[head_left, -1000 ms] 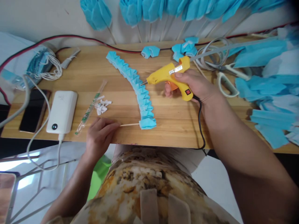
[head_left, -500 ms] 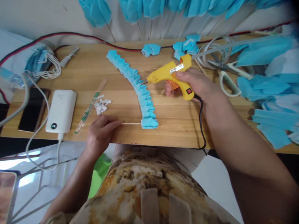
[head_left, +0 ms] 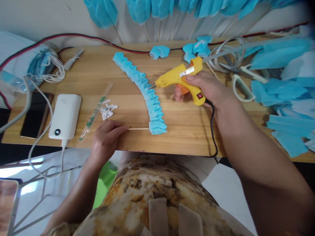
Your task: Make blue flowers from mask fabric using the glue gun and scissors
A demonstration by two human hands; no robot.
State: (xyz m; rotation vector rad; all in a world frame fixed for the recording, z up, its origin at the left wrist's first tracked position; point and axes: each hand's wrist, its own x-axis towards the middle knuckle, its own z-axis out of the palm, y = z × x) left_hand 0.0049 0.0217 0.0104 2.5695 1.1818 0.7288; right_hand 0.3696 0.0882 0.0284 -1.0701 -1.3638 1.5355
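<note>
From my station I find the fingers of the left hand (head_left: 108,134) pinching a thin stick (head_left: 139,128), thumb against forefinger, close to the near edge of the tabletop (head_left: 187,139). The stick runs rightward, roughly parallel to that edge, into the near end of a pleated blue strip (head_left: 139,82). This end lies to the right of the pinching fingers, apart from them, with only bare stick between. The strip curves away across the tabletop, its other end leaning left toward the far edge.

I find the fingers of the right hand (head_left: 209,86) wrapped around the grip of a yellow glue gun (head_left: 172,76), fingertips at its orange trigger (head_left: 181,89). The metal nozzle (head_left: 152,86) points left at the strip's right side, about midway along; I cannot tell whether it touches.

Just beyond the left hand I note white paper scraps (head_left: 108,110) and a clear wrapper (head_left: 94,114). Nearer the left edge lie a white power bank (head_left: 66,114) and a dark phone (head_left: 34,114). Beyond the gun, small blue folded pieces (head_left: 197,48) sit at the far edge. Toward the right edge lie scissors (head_left: 242,90) and loose blue sheets (head_left: 280,88).
</note>
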